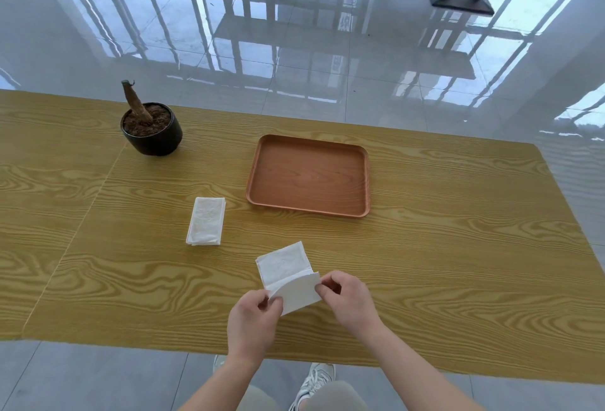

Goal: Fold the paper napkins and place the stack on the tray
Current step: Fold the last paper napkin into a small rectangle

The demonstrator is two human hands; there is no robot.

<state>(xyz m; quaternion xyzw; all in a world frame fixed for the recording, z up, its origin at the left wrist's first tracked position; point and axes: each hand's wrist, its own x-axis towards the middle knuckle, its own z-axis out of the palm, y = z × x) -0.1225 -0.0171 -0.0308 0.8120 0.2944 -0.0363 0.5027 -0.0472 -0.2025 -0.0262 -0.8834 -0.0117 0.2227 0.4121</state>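
Note:
A white paper napkin (286, 271) lies near the table's front edge, its near half curled up and over. My left hand (253, 319) pinches the lifted flap at its left corner. My right hand (348, 297) pinches the same flap at its right corner. A small pile of folded white napkins (206, 220) rests flat on the table, up and to the left of my hands. The brown wooden tray (360, 214) sits beyond my hands, slightly right, with nothing in it.
A black pot (157, 140) with soil and a bare stump stands at the back left of the yellow wood-grain table (458, 263). Glossy tiled floor and black table bases lie beyond. My shoes show under the front edge.

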